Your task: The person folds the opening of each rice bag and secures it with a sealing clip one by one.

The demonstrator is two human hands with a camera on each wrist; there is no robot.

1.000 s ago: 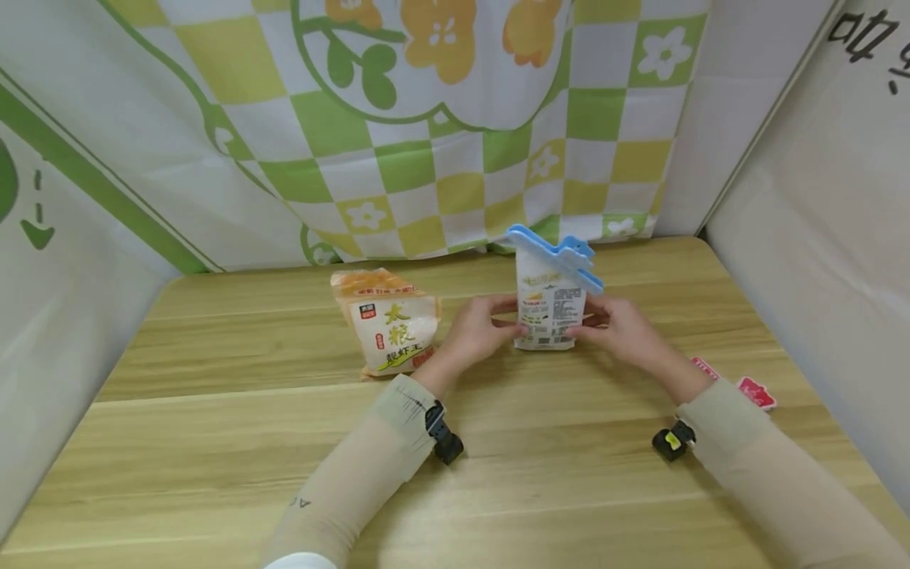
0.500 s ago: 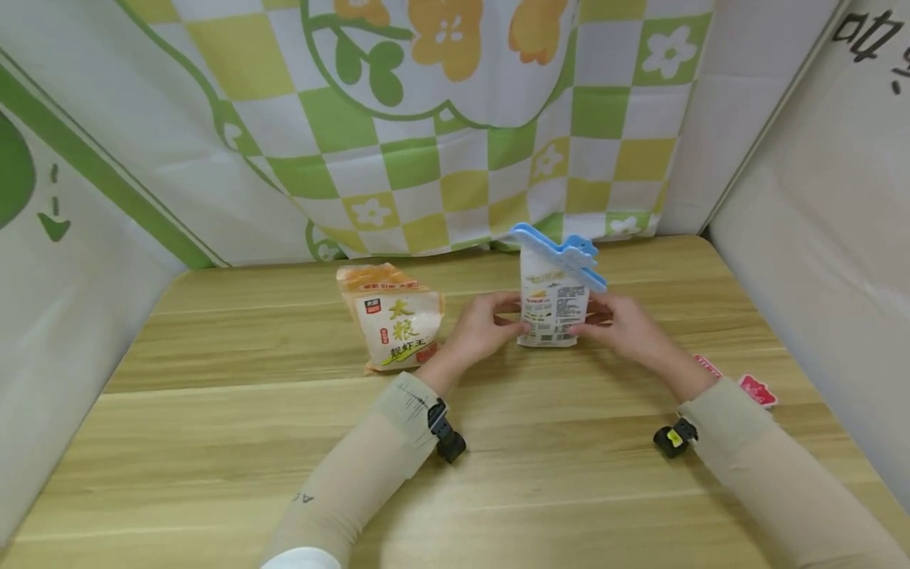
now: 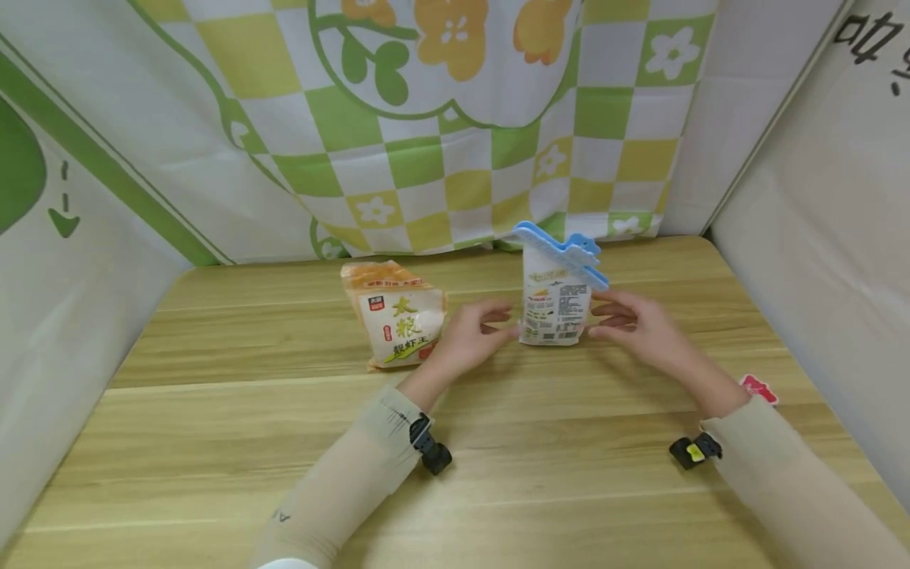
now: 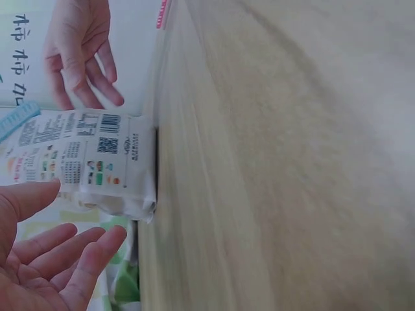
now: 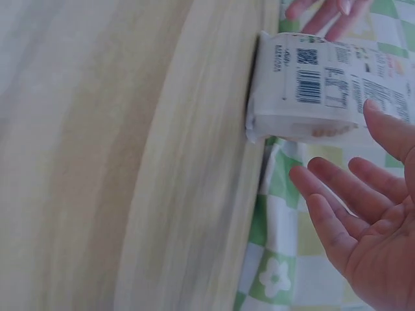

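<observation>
A small white printed food bag (image 3: 554, 308) stands upright on the wooden table, a blue sealing clip (image 3: 565, 254) fixed slantwise across its top. My left hand (image 3: 472, 336) is at the bag's left side with fingers spread and relaxed, holding nothing. On the other side, my right hand (image 3: 636, 328) is likewise spread beside the bag, thumb and fingers apart. In the left wrist view the bag (image 4: 84, 155) shows its barcode and printed text, with loose fingers (image 4: 97, 256) below it. The right wrist view has the bag (image 5: 318, 87) just above the right hand's relaxed fingers (image 5: 343, 194).
An orange and white rice bag (image 3: 405, 324) stands to the left, partly behind the left hand. A red and white tag (image 3: 759, 389) lies near the right forearm. Checked cloth (image 3: 469, 158) hangs behind the wooden table (image 3: 540, 474), and white walls flank it.
Both hands held the small bag by its sides earlier; now they have let go and drawn slightly apart. The bag stays standing with its clip. The head view has shifted a little.
</observation>
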